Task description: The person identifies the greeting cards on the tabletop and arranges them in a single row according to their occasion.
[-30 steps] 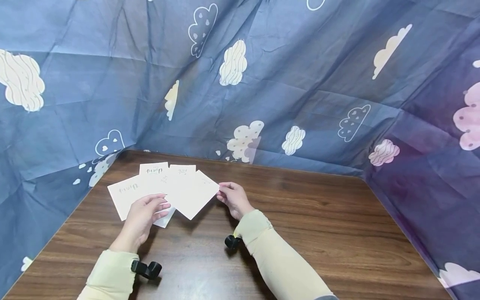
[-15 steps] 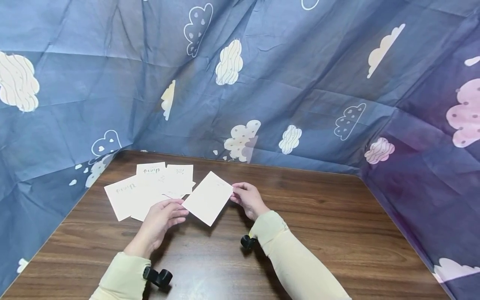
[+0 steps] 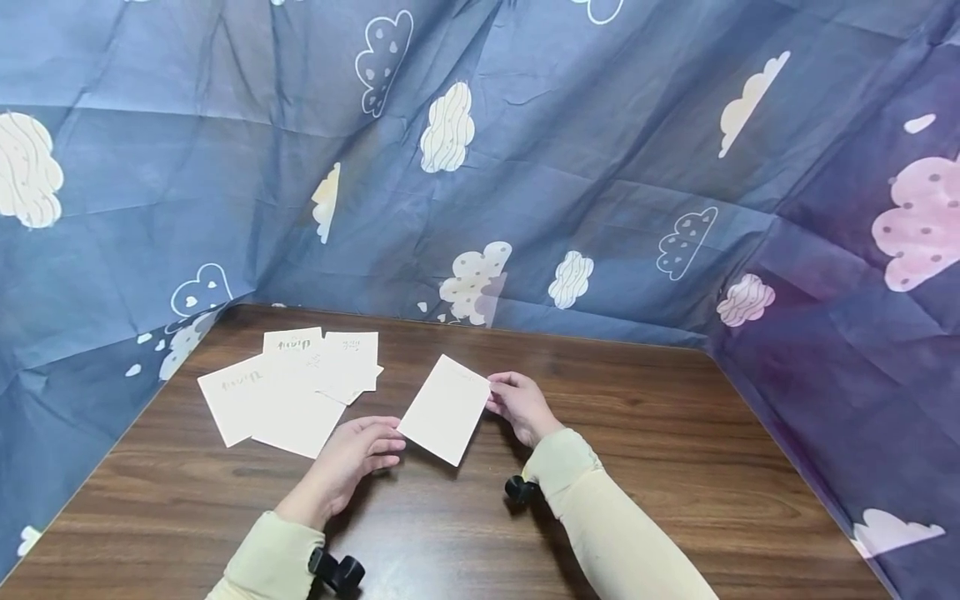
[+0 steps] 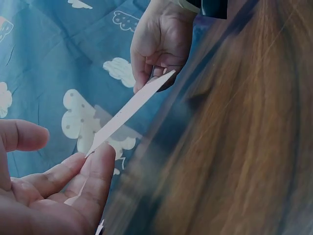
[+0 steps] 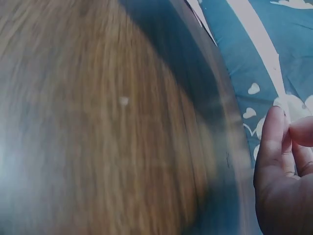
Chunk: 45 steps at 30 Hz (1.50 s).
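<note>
Table point(image 3: 660, 475): papers point(image 3: 296, 412) lay overlapped.
Right hand point(image 3: 522, 408): I pinched a card point(image 3: 445, 408).
Left hand point(image 3: 348, 462): thumb point(image 4: 24, 135) apart, fingers point(image 4: 101, 166) touched it.

Cards point(image 3: 300, 396) overlapping on table point(image 3: 645, 425), left side. Single card point(image 3: 447, 410) right of them, above table, between left hand point(image 3: 352, 460) and right hand point(image 3: 522, 408). Curtain point(image 3: 577, 187) behind table.
</note>
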Each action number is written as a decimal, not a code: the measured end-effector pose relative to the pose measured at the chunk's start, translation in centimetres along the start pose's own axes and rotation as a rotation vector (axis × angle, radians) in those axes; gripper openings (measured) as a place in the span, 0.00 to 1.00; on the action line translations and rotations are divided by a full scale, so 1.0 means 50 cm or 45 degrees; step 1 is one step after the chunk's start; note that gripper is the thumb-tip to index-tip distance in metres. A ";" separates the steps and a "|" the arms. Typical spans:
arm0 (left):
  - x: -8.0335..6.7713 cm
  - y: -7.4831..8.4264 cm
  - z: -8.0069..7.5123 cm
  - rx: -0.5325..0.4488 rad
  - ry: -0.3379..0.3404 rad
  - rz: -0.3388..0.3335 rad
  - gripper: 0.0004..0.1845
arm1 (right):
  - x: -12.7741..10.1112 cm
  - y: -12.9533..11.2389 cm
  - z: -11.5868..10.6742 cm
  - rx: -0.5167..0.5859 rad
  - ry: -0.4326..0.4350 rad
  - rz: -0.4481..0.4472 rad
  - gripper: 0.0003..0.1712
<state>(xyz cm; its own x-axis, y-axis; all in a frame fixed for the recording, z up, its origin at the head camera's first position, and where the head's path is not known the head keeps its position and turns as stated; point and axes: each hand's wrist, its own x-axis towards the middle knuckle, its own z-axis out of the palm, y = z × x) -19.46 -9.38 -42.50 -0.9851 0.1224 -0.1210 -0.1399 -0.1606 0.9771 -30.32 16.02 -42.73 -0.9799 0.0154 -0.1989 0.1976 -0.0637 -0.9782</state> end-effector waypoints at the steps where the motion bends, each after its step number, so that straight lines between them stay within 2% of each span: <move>1: 0.000 -0.002 0.005 -0.001 -0.010 -0.002 0.19 | -0.001 0.000 -0.007 -0.005 0.002 0.000 0.08; 8: -0.001 -0.013 0.039 0.004 -0.151 -0.017 0.22 | -0.015 -0.005 -0.053 -0.036 0.025 0.009 0.08; 14: -0.006 -0.026 0.072 0.025 -0.201 -0.036 0.22 | -0.025 -0.001 -0.090 -0.100 0.031 0.030 0.08; 27: -0.006 -0.059 0.188 -0.020 -0.345 -0.080 0.23 | -0.038 -0.001 -0.208 -0.264 0.085 0.050 0.10; 32: -0.009 -0.068 0.222 -0.017 -0.375 -0.105 0.23 | -0.039 0.002 -0.236 -0.303 0.084 0.054 0.09; 45: -0.012 -0.083 0.284 -0.053 -0.449 -0.162 0.23 | -0.051 0.000 -0.299 -0.399 0.097 0.055 0.09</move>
<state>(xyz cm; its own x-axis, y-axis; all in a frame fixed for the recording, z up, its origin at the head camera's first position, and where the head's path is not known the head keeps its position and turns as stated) -16.87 5.11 -44.01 -0.8656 0.4723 -0.1662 -0.2701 -0.1611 0.9492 -27.39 30.89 -43.09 -0.9678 0.0951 -0.2332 0.2497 0.2442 -0.9370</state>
